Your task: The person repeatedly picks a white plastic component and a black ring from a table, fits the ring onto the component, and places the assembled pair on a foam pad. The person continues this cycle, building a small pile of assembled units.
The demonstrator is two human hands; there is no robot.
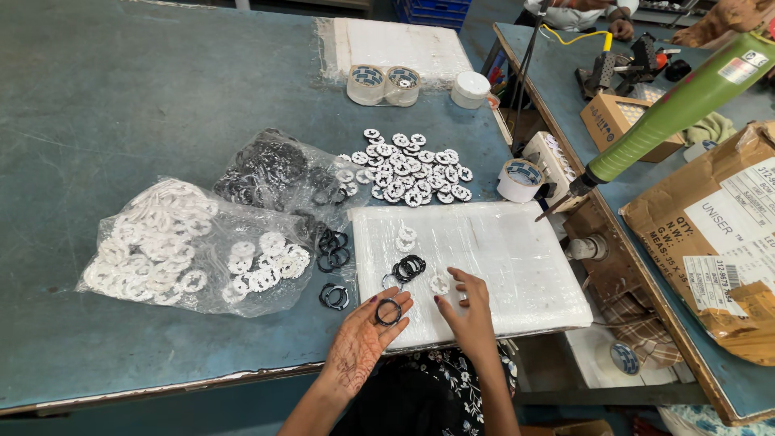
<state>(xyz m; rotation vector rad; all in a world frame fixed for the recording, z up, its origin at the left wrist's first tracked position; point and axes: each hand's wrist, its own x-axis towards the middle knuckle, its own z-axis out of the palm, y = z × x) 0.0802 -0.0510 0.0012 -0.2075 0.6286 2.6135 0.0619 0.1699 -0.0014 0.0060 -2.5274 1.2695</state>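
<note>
While the left hand (367, 331) lies palm up with fingers spread, a black ring (388, 312) rests flat on its fingertips, carried rather than clamped, probably so it stays ready. Just beside it, the right hand (467, 311) reaches down with thumb and fingers pinching toward a white toothed disc (440, 284) on the white foam pad (517, 266); it touches the disc, not yet lifted. A small stack of black rings (409, 266) sits near on the same pad, which gives a soft, bright working surface. Further left on the blue counter (105, 105) lie loose black rings (333, 250) and two open plastic bags, one of white discs (173, 246), one of black rings (270, 169). Beyond the pad, finished-looking black-and-white pieces (408, 173) are grouped apart.
</note>
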